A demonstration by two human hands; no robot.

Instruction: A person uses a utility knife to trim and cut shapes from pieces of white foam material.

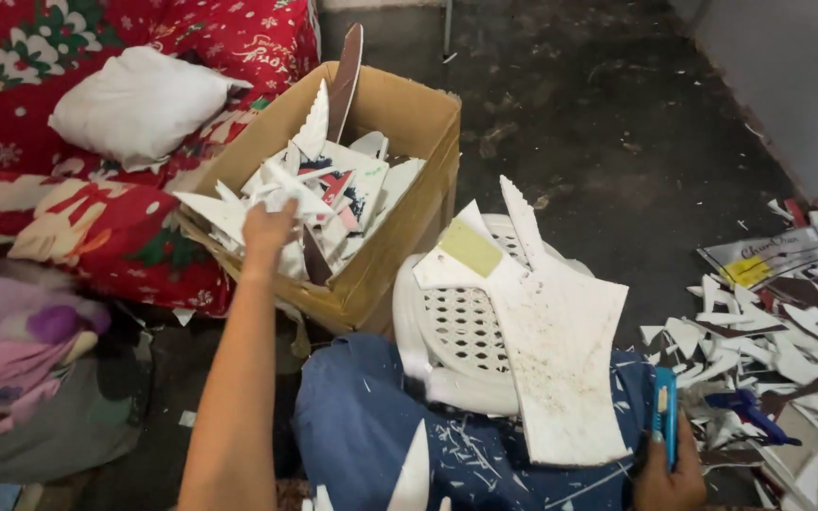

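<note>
Right hand [669,478] clasps blue cutter [665,416]; left hand [267,232] seemingly among scraps [324,189].

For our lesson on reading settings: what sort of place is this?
Probably a home workspace for cutting sheet material: a brown cardboard box of white offcuts, white scraps on the dark concrete floor, and a red patterned blanket.

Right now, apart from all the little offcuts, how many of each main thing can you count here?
Cardboard box: 1
White pillow: 1
White plastic stool: 1
Large white board: 1
Blue utility knife: 1
Hands: 2, left hand in the box, right hand holding the knife
Total: 7
</note>
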